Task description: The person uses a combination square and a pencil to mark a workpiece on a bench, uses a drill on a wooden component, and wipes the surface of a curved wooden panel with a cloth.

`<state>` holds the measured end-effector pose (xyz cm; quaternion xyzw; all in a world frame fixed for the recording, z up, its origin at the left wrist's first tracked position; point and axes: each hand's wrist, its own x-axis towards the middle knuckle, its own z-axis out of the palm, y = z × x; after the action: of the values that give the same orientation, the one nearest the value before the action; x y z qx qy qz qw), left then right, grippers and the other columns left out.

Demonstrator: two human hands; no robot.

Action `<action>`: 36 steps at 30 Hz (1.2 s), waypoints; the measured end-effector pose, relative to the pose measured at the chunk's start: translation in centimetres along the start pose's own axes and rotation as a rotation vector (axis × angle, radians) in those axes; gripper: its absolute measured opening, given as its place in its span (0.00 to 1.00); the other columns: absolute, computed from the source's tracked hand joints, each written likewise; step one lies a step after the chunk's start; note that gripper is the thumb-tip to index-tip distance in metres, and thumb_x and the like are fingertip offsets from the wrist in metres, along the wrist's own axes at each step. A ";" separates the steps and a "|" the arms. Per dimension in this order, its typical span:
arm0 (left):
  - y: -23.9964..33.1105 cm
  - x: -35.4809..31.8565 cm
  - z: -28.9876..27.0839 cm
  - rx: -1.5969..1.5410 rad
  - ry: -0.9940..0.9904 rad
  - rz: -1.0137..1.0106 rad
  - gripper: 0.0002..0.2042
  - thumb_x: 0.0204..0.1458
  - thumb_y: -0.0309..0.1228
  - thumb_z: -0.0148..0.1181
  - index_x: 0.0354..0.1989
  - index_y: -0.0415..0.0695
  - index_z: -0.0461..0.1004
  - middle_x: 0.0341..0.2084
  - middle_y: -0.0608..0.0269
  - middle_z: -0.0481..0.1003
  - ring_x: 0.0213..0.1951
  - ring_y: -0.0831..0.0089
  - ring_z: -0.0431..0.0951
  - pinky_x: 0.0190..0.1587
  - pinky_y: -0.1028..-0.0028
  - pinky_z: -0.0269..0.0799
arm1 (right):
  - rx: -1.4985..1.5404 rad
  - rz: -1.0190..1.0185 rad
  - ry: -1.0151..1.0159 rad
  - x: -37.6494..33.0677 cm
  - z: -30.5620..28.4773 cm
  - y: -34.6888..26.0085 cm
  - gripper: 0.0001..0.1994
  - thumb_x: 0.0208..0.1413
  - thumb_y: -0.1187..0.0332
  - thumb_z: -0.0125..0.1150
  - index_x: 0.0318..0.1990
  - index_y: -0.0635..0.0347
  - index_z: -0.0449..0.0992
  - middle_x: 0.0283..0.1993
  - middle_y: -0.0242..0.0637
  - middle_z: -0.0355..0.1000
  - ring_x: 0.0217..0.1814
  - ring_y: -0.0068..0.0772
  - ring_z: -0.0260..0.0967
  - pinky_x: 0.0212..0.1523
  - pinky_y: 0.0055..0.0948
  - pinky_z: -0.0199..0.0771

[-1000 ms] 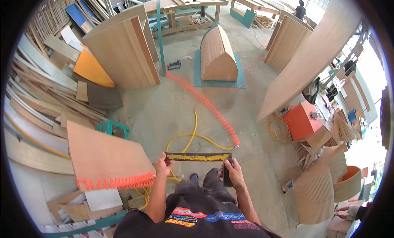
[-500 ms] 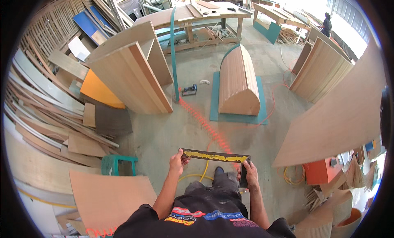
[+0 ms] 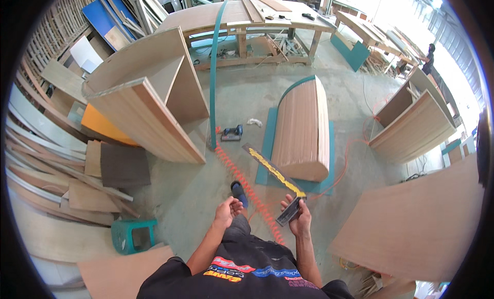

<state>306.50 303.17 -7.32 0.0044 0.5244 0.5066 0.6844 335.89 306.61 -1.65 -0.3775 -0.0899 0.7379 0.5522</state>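
My right hand [image 3: 297, 220] grips the near end of a long dark strip with a yellow band [image 3: 272, 170]; the strip points up and to the left, away from me. Half curled and holding nothing, my left hand [image 3: 227, 210] hovers beside it, off the strip. An orange coiled air hose [image 3: 247, 188] runs along the concrete floor under both hands. A blue-toed shoe [image 3: 239, 192] shows just past my left hand. Ahead of the strip lies a curved wooden slatted form [image 3: 303, 129] on a teal mat.
A small power tool [image 3: 231, 133] lies by a tall teal strip [image 3: 213, 72]. Open plywood cabinets [image 3: 149, 98] stand to the left, with stacked boards [image 3: 46, 160] and a green stool [image 3: 133, 235]. Workbenches [image 3: 247, 15] are behind, large panels [image 3: 422, 216] to the right, and a person [image 3: 426, 58] stands far away.
My left hand has let go of the strip. The right hand has swung it from lying crosswise before me to pointing forward. The view has shifted ahead across the floor toward the curved form.
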 end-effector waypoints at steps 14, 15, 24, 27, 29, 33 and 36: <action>31.6 21.6 22.1 1.101 -0.314 0.609 0.22 0.58 0.45 0.63 0.47 0.36 0.76 0.40 0.55 0.81 0.45 0.63 0.81 0.49 0.66 0.76 | 0.056 0.273 0.176 32.3 14.6 -1.7 0.07 0.65 0.71 0.54 0.47 0.59 0.73 0.46 0.36 0.74 0.52 0.36 0.70 0.59 0.42 0.71; 32.7 23.2 23.0 1.185 -0.337 0.616 0.23 0.56 0.45 0.64 0.49 0.36 0.76 0.42 0.53 0.80 0.47 0.60 0.80 0.51 0.65 0.75 | 0.045 0.321 0.166 35.0 16.0 -2.1 0.06 0.64 0.72 0.56 0.47 0.58 0.74 0.46 0.34 0.75 0.53 0.35 0.71 0.59 0.41 0.71; 43.0 44.5 31.6 1.590 -0.277 1.101 0.37 0.48 0.47 0.70 0.62 0.38 0.66 0.58 0.50 0.71 0.59 0.52 0.71 0.62 0.56 0.64 | -0.062 0.332 -0.001 64.7 28.7 -8.4 0.08 0.62 0.71 0.61 0.48 0.56 0.75 0.46 0.34 0.77 0.51 0.34 0.74 0.56 0.40 0.75; 50.6 50.5 35.3 1.586 -0.168 1.054 0.30 0.53 0.41 0.66 0.61 0.39 0.68 0.53 0.50 0.75 0.55 0.50 0.74 0.57 0.56 0.67 | -0.106 0.348 -0.131 74.4 34.2 -10.4 0.11 0.64 0.68 0.60 0.52 0.58 0.74 0.49 0.35 0.76 0.52 0.35 0.73 0.58 0.41 0.74; 56.7 53.9 37.7 1.601 -0.101 1.063 0.27 0.54 0.39 0.66 0.61 0.41 0.70 0.51 0.50 0.76 0.54 0.50 0.74 0.56 0.55 0.67 | -0.080 0.360 -0.205 80.0 40.2 -12.7 0.09 0.65 0.68 0.58 0.51 0.58 0.73 0.49 0.36 0.76 0.50 0.34 0.75 0.56 0.40 0.76; 66.6 59.8 40.4 1.586 0.031 1.140 0.25 0.53 0.38 0.65 0.59 0.42 0.72 0.50 0.51 0.77 0.53 0.51 0.75 0.54 0.56 0.67 | -0.087 0.414 -0.313 91.6 48.7 -14.0 0.10 0.67 0.66 0.56 0.51 0.59 0.73 0.48 0.36 0.76 0.47 0.31 0.76 0.50 0.33 0.78; 73.5 64.8 41.2 1.432 0.171 1.118 0.25 0.50 0.33 0.68 0.58 0.43 0.73 0.49 0.51 0.77 0.52 0.51 0.75 0.55 0.56 0.68 | -0.171 0.420 -0.397 99.7 56.5 -13.6 0.10 0.66 0.66 0.59 0.50 0.58 0.74 0.44 0.33 0.77 0.42 0.26 0.76 0.43 0.30 0.80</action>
<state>281.48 405.84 4.46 0.6441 0.6838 0.3165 0.1317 298.44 415.78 -0.37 -0.2813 -0.1779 0.8851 0.3252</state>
